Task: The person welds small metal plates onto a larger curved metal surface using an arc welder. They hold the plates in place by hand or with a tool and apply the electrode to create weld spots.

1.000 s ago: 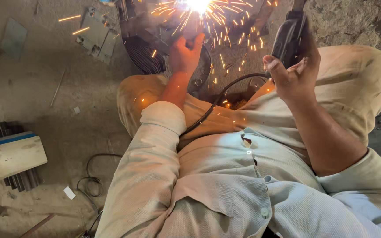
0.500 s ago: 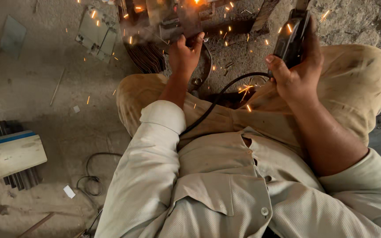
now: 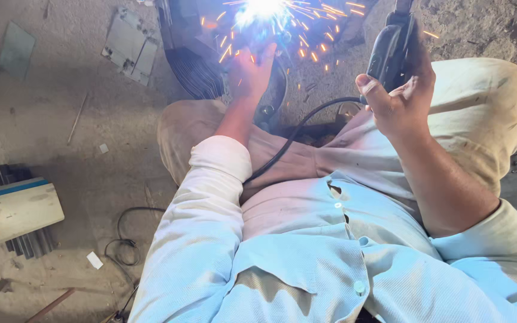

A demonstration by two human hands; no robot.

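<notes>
Dusty concrete floor [image 3: 61, 119] with scattered metal plates [image 3: 128, 45] — no containers in view. Left hand [image 3: 251, 75] reaches into the welding sparks [image 3: 264, 12], its grip hidden by glare; right hand [image 3: 399, 101] is clamped on a dark welding shield [image 3: 393, 48].

Dark welding face shield [image 3: 393, 45]: black, flat, upright, handle gripped from below, raised above right knee. Black cable [image 3: 294, 134]: curves across lap toward bright arc with orange sparks [image 3: 261, 12] at top centre.
</notes>
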